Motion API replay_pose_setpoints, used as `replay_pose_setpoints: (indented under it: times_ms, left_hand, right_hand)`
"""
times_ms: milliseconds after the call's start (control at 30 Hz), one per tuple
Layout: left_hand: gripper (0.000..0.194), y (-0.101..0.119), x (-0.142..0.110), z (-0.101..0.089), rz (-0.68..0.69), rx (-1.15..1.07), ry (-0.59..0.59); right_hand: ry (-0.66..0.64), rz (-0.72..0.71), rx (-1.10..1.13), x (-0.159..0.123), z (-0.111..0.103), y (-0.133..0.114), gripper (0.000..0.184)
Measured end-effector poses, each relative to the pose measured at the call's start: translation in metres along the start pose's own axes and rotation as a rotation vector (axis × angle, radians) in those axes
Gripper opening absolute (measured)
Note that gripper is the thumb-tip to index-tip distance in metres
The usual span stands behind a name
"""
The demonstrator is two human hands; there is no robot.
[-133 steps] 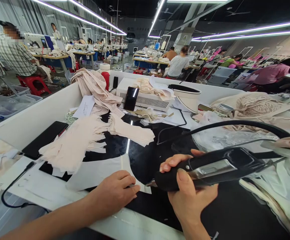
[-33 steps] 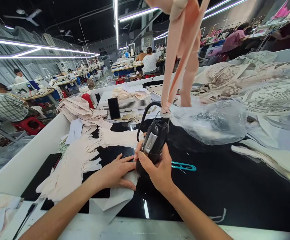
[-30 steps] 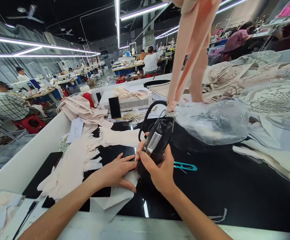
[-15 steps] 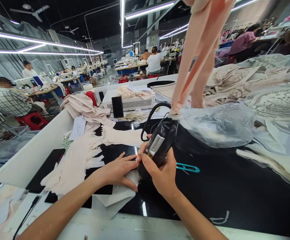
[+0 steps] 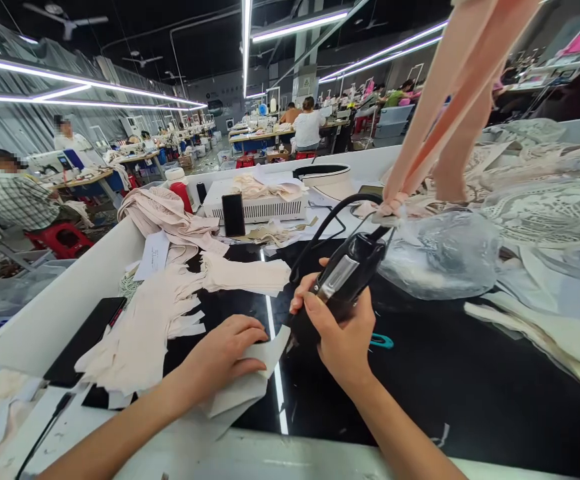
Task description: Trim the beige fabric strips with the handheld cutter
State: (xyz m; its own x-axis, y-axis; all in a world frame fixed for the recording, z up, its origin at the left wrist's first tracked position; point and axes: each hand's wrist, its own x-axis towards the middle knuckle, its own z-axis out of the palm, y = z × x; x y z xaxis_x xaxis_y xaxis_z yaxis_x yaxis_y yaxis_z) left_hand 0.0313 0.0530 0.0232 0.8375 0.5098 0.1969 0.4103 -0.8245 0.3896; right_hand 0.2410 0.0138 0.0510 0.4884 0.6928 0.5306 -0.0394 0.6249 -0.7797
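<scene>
- My right hand [image 5: 345, 333] is wrapped around the black handheld power tool [image 5: 343, 273], fingers closed on the body, thumb lying along it below the silver plate.
- The tool is tilted, lower end down by the fabric's corner; dark on dark there, so I can't tell whether its tip touches.
- Pink straps [image 5: 453, 100] come down from above and tie at the tool's upper end, and a black cable [image 5: 323, 230] arcs out beside them.
- Over to my left hand [image 5: 227, 353]: fingers bent, thumb apart from the forefinger, resting on the pale fabric piece [image 5: 275, 353]; whether it pinches a fold, I can't tell.
- That fabric lies creased on the black worktop [image 5: 450, 393], near its front edge, one corner pointing at the tool.
- Just past my right hand, a turquoise loop [image 5: 382, 341] peeks out, the rest hidden.
- Left of all this, a pile of pale fabric pieces [image 5: 133, 327]; further back, a smartphone [image 5: 233, 215] stands against a white vented box [image 5: 275, 209].
</scene>
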Motion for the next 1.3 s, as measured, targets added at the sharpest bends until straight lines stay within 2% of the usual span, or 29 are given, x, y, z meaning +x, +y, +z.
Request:
replay_pose_setpoints:
  times_ms: [67, 100, 300, 567, 833, 1067, 1300]
  left_hand:
    - [0.015, 0.010, -0.013, 0.004, -0.035, 0.056, 0.066]
    - [0.012, 0.015, -0.018, 0.006, -0.037, 0.078, 0.081]
    - [0.021, 0.032, -0.032, 0.019, 0.025, 0.160, 0.116]
    - [0.022, 0.032, -0.031, 0.018, 0.090, 0.232, 0.151]
    - [0.019, 0.032, -0.035, 0.022, 0.062, 0.192, 0.117]
    - [0.020, 0.029, -0.037, 0.026, 0.069, 0.173, 0.122]
    - [0.024, 0.028, -0.038, 0.028, 0.075, 0.198, 0.118]
  right_hand:
    - [-0.001, -0.007, 0.006, 0.001, 0.002, -0.001, 0.029]
    - [-0.005, -0.011, 0.007, 0.002, 0.003, -0.002, 0.028]
    - [-0.049, -0.018, 0.012, 0.001, 0.006, -0.004, 0.024]
    - [-0.048, 0.022, 0.004, -0.002, 0.005, -0.001, 0.029]
    - [-0.105, 0.025, 0.061, -0.012, 0.013, -0.007, 0.026]
    - [-0.132, 0.065, 0.117, -0.020, 0.018, -0.008, 0.036]
    - [-0.154, 0.060, 0.134, -0.024, 0.020, -0.009, 0.030]
